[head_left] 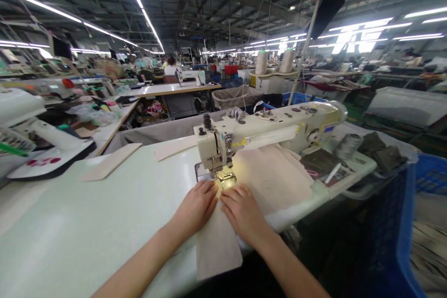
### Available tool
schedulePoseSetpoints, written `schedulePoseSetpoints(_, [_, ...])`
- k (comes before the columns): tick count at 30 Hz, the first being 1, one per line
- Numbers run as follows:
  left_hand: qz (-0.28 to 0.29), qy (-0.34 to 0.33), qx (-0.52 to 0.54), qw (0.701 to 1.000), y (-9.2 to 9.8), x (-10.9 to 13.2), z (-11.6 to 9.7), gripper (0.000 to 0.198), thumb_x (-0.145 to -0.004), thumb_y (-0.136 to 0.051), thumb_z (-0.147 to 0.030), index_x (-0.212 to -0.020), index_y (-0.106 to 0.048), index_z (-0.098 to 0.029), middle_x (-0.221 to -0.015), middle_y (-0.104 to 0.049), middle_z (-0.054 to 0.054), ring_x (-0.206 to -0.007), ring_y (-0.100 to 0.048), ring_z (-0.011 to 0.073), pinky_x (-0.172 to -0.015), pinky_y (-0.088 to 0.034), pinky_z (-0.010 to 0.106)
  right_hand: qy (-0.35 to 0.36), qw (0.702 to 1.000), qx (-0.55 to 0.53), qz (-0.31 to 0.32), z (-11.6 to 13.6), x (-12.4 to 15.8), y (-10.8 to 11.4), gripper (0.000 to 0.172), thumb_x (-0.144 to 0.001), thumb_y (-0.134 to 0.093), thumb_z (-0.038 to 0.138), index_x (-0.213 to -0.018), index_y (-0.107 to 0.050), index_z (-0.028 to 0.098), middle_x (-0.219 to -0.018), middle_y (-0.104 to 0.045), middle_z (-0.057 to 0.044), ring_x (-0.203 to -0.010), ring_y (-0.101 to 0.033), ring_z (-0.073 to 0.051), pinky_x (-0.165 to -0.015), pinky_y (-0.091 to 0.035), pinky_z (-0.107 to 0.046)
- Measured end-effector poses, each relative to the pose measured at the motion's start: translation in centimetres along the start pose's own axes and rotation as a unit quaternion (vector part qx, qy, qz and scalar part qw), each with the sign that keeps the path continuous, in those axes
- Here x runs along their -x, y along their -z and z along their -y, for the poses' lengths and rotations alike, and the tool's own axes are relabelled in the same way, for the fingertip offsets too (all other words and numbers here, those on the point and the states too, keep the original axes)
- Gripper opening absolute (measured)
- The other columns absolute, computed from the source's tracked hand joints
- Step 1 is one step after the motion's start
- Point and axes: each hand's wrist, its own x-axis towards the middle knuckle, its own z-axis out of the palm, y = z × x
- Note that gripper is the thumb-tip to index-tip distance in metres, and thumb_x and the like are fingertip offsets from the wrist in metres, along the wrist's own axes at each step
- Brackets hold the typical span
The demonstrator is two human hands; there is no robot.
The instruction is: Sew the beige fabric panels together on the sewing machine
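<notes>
Step in hand: Both hands were smoothing a pale beige cloth panel (218, 247) flat up to the presser foot (226, 177) of an industrial sewing machine (265, 132). Judged as positioning or guiding at the stitch point; whether the needle was down could not be told.
Left hand (195, 207): Open and flat, fingers forward at 12 o'clock, pressing at the cloth's left edge; no pinch seen.
Right hand (242, 212): Open and flat on the cloth, fingers angled toward 11 o'clock, fingertips just beside the left hand's.
Cloth position: Under both hands, on the white table top (87, 223), running beneath the foot and spreading toward 2 o'clock; near end overhung the table edge at 6 o'clock.
Long axis: Near strip ran 6 to 12, pointing at the foot.
Next move: Judged to call for even, flat guidance along that axis.
Nearby: Loose beige cloth pieces (110, 162) lay at 10 o'clock; a grey thread cone (347, 145) stood at 2 o'clock; a blue plastic crate (394, 237) stood at 4 o'clock.
</notes>
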Motion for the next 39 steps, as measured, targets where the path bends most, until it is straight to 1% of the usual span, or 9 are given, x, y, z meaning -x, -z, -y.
schedulePoseSetpoints(7, [0.012, 0.005, -0.007, 1.000, 0.1, 0.3, -0.2, 0.027, -0.098, -0.046, -0.022, -0.115, -0.066, -0.016, -0.119, -0.069, 0.013, -0.111, -0.063, 0.0277, -0.098, -0.057, 0.046, -0.001, 1.000, -0.002, 0.011, -0.2, 0.2, 0.1, 0.015, -0.099, -0.060, 0.016, -0.112, -0.067, 0.021, -0.116, -0.071, -0.004, -0.114, -0.058, -0.023, -0.112, -0.031, -0.049])
schedulePoseSetpoints(12, [0.010, -0.008, 0.010, 1.000, 0.2, 0.9, -0.1, 0.029, -0.100, -0.047, -0.026, -0.119, -0.066, -0.015, -0.126, -0.069, 0.014, -0.119, -0.062, 0.0286, -0.104, -0.054, 0.047, 0.001, 1.000, 0.011, 0.004, -0.2, 0.3, 0.0, 0.016, -0.101, -0.057, 0.017, -0.112, -0.066, 0.022, -0.117, -0.071, -0.005, -0.115, -0.059, -0.023, -0.113, -0.031, -0.049])
schedulePoseSetpoints(17, [0.021, -0.005, 0.028, 0.999, 0.1, 1.3, 0.2, 0.031, -0.101, -0.045, -0.026, -0.124, -0.063, -0.015, -0.128, -0.067, 0.014, -0.120, -0.063, 0.0271, -0.103, -0.055, 0.044, 0.001, 1.000, 0.016, 0.007, -0.1, 0.3, -0.1, 0.016, -0.101, -0.057, 0.016, -0.112, -0.067, 0.021, -0.119, -0.071, -0.005, -0.115, -0.058, -0.024, -0.113, -0.030, -0.050])
schedulePoseSetpoints(22, [0.038, 0.007, 0.028, 0.999, 0.3, 0.7, 1.3, 0.034, -0.100, -0.046, -0.030, -0.123, -0.065, -0.014, -0.132, -0.065, 0.015, -0.122, -0.062, 0.0286, -0.104, -0.054, 0.045, -0.004, 0.999, 0.030, 0.020, -0.3, -0.9, -0.2, 0.012, -0.100, -0.058, 0.016, -0.108, -0.067, 0.021, -0.117, -0.071, -0.005, -0.114, -0.058, -0.024, -0.111, -0.032, -0.049])
schedulePoseSetpoints(29, [0.064, 0.025, 0.041, 0.997, 0.5, -1.0, 3.6, 0.035, -0.100, -0.043, -0.027, -0.124, -0.065, -0.014, -0.133, -0.063, 0.015, -0.123, -0.061, 0.0272, -0.108, -0.051, 0.044, -0.002, 0.998, 0.062, 0.016, -0.8, -3.2, -0.4, 0.011, -0.100, -0.060, 0.019, -0.104, -0.070, 0.021, -0.111, -0.071, -0.005, -0.110, -0.058, -0.025, -0.107, -0.036, -0.047])
schedulePoseSetpoints(33, [0.069, 0.036, 0.040, 0.996, 0.5, -1.3, 3.6, 0.034, -0.101, -0.041, -0.026, -0.122, -0.065, -0.014, -0.131, -0.064, 0.016, -0.121, -0.062, 0.0276, -0.108, -0.050, 0.045, -0.002, 0.997, 0.072, 0.006, -0.8, -3.3, -0.5, 0.011, -0.099, -0.060, 0.019, -0.102, -0.070, 0.022, -0.107, -0.070, -0.006, -0.107, -0.058, -0.025, -0.105, -0.038, -0.046])
schedulePoseSetpoints(39, [0.052, 0.043, 0.033, 0.997, 0.6, -1.3, 3.5, 0.033, -0.099, -0.043, -0.024, -0.123, -0.065, -0.016, -0.135, -0.064, 0.014, -0.125, -0.060, 0.0267, -0.109, -0.050, 0.042, -0.010, 0.997, 0.072, 0.004, -0.7, -3.0, -1.2, 0.011, -0.096, -0.064, 0.018, -0.106, -0.070, 0.022, -0.109, -0.070, -0.005, -0.108, -0.059, -0.026, -0.109, -0.036, -0.051])
